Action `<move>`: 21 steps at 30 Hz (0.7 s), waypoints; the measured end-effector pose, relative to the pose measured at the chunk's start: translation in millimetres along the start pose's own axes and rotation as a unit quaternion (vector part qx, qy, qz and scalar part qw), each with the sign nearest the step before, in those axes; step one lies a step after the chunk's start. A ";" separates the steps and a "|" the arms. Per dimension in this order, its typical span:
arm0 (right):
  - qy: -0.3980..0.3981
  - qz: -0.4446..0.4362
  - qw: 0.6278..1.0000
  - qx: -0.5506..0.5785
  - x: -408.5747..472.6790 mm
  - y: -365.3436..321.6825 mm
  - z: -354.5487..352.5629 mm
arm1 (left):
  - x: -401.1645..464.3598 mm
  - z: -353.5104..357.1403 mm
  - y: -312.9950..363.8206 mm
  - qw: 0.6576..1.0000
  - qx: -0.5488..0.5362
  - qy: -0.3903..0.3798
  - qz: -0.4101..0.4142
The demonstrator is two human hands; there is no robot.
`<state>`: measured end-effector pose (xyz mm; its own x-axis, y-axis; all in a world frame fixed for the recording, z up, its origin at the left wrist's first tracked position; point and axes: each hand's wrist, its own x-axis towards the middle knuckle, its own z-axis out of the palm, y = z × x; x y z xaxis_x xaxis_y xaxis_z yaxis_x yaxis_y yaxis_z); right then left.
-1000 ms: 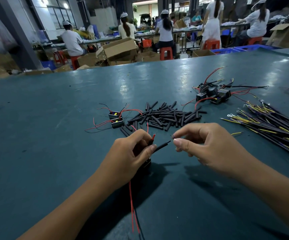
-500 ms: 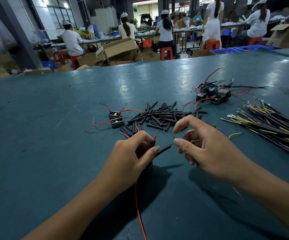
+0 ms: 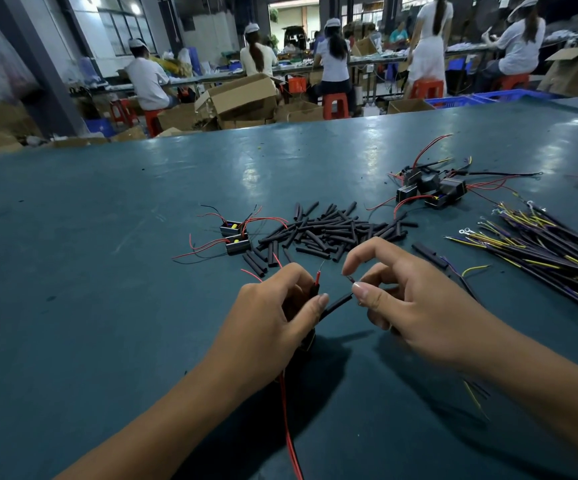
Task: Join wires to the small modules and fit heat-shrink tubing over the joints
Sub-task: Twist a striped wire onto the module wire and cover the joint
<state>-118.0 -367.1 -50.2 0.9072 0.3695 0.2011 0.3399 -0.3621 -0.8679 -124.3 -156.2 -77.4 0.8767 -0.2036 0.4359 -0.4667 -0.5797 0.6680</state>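
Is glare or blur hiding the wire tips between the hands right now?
Head view: glare sits far back on the table, not near the hands; the red wire tip at the left hand reads sharp; the right hand is slightly motion-blurred, its wire end tiny.

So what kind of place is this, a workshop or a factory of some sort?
Most likely a small electronics assembly factory. People in white caps sit on red stools at long benches, cardboard boxes lie about, and the green table holds a pile of heat-shrink tubing and wired modules.
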 end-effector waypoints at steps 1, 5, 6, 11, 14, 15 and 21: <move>0.000 0.007 1.000 0.005 0.2 -0.7 0.5 | 0.4 -0.1 -0.3 1.000 0.000 0.003 -0.001; 0.007 0.024 0.999 0.036 -0.3 -3.5 2.1 | 0.2 0.3 0.5 1.000 0.002 0.003 0.000; 0.008 0.029 0.998 0.050 -0.4 -4.3 2.8 | -0.1 0.1 0.8 1.000 0.001 0.003 0.001; 0.032 0.064 0.990 0.125 -0.9 -2.2 13.9 | -1.4 0.8 4.3 0.999 0.010 -0.001 0.034; 0.062 0.060 0.986 0.146 -0.6 0.4 19.5 | -2.4 1.0 7.1 0.999 0.008 -0.004 0.047; 0.069 0.059 0.984 0.154 -0.4 1.2 20.3 | -2.5 1.2 8.2 0.999 0.006 -0.005 0.048; 0.086 0.048 0.977 0.189 -0.4 2.3 22.0 | -2.6 3.4 10.8 0.999 -0.023 -0.009 0.041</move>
<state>-123.0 -349.2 -62.3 0.9696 0.1890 0.1552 0.1644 -0.0338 -0.9858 -131.2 -164.6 -73.3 0.8374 -0.2637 0.4787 -0.5410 -0.5241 0.6577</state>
